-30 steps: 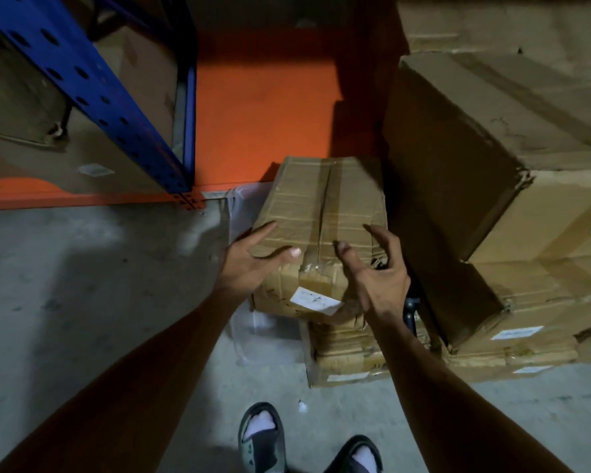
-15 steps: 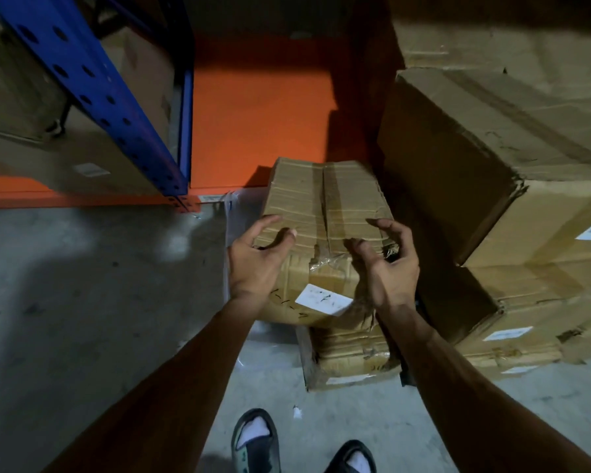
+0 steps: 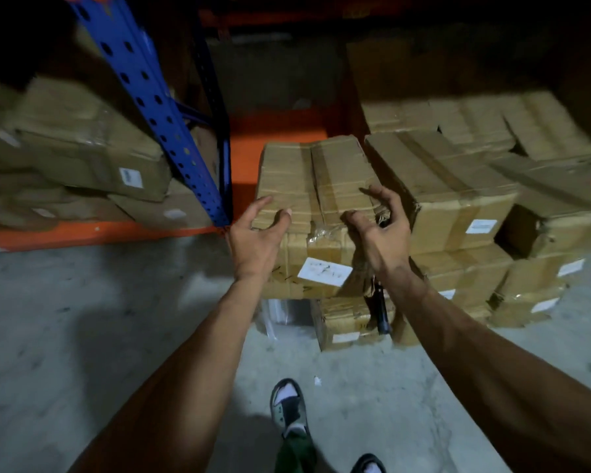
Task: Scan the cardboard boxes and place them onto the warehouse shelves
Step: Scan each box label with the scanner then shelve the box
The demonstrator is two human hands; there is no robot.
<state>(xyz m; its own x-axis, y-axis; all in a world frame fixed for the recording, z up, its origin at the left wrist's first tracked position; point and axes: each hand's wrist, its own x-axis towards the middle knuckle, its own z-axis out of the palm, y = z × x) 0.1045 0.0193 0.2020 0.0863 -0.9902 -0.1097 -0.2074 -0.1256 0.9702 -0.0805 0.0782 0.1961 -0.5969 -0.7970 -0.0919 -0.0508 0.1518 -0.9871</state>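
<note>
A taped cardboard box (image 3: 313, 186) with a white label on its near face is lifted in front of me, above a smaller box (image 3: 348, 322) on the floor. My left hand (image 3: 256, 240) grips its near left top edge, thumb on top. My right hand (image 3: 379, 230) grips the near right corner, fingers curled over the torn edge. A dark handle-like object (image 3: 381, 308), possibly the scanner, hangs below my right wrist. The orange shelf deck (image 3: 253, 148) lies behind the box.
A blue perforated rack upright (image 3: 151, 114) stands left of the box. Stacked boxes (image 3: 82, 158) fill the left bay. More stacked boxes (image 3: 458, 206) crowd the right, on the grey concrete floor (image 3: 82, 319). My sandalled feet (image 3: 289, 407) are below.
The box has risen off the lower stack in both hands. My view has tilted up and shows more of the shelf bay and the boxes to the right.
</note>
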